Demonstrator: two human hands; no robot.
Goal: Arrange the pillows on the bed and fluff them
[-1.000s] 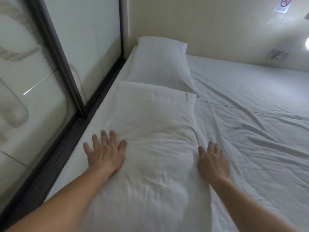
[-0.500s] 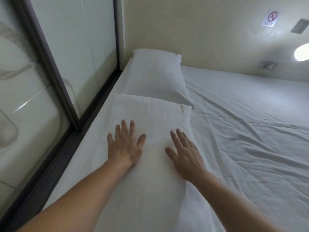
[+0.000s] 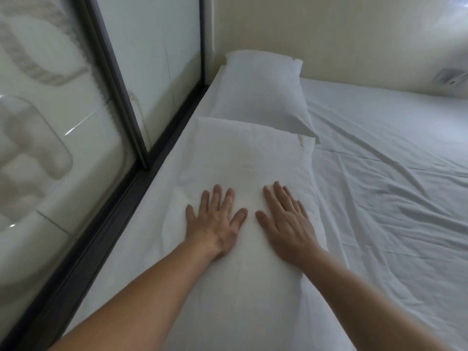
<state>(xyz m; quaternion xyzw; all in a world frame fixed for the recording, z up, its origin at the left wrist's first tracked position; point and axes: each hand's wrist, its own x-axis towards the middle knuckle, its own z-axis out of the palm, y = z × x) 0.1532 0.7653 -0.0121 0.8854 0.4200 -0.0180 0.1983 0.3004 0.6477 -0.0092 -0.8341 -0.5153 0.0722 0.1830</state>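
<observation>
Your left hand (image 3: 215,224) and right hand (image 3: 286,224) lie spread flat, palms down, side by side on the near pillow (image 3: 248,158), likely smoothing it; the far pillow (image 3: 263,89) sits at 12 o'clock, both along the bed (image 3: 392,173) beside the glass partition (image 3: 63,122).

Two white pillows: near pillow (image 3: 253,153), far pillow (image 3: 263,84). One bed (image 3: 379,186), white sheet. Two hands: left hand (image 3: 215,224), right hand (image 3: 286,224). Two glass panels: near panel (image 3: 50,122), far panel (image 3: 157,46). One wall fitting (image 3: 449,77).
</observation>
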